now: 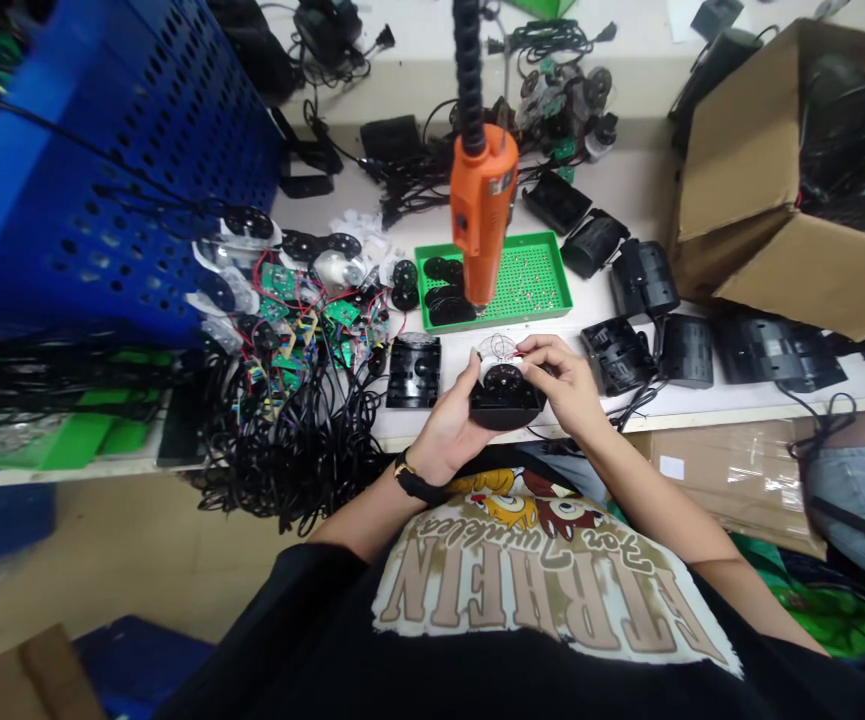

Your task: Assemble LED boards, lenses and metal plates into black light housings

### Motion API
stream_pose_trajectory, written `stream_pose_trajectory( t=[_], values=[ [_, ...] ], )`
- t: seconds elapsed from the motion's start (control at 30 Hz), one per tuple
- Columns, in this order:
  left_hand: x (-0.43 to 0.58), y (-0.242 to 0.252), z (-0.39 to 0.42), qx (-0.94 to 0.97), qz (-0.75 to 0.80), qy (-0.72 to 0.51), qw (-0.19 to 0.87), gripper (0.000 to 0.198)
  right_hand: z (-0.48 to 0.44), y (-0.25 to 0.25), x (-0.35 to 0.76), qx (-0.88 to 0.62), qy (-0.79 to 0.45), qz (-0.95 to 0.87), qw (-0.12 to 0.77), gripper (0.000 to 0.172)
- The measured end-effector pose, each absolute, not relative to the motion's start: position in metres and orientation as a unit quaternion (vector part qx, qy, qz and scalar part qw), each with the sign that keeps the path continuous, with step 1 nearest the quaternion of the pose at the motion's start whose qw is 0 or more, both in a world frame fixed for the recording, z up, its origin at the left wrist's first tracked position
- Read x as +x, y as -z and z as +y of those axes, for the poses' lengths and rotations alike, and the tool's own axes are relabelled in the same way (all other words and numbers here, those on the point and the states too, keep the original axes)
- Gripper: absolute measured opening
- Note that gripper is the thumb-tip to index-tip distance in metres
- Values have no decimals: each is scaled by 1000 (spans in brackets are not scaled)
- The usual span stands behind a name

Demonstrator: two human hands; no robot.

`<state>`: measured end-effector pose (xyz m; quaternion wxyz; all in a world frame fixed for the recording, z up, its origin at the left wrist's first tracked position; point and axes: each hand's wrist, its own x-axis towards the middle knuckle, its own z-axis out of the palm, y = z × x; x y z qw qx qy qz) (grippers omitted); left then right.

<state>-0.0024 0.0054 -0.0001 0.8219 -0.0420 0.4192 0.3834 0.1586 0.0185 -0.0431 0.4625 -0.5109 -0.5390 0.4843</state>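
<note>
My left hand (453, 420) is wrapped round the left side of a black plastic housing (505, 408) held just off the table's front edge. My right hand (561, 380) grips its right side, with the fingertips pinched on the round black disc and thin wires on top of it. An orange electric screwdriver (483, 205) hangs on a black cable straight above, apart from both hands. Behind it lies a green screw tray (533, 280) with black discs in its left half.
A blue perforated crate (102, 170) stands at the left, beside a tangle of black cables and green circuit boards (293, 350). Another black housing (414, 370) lies left of my hands. Several black housings (687, 345) line the right, in front of an open cardboard box (762, 200).
</note>
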Motion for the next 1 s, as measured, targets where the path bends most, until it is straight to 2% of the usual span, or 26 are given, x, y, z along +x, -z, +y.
stream_pose_trajectory(
  t=[1.0],
  values=[
    [-9, 14, 3, -37, 392, -399, 828, 43, 25, 39, 162, -501, -466, -604, 408, 11]
  ],
)
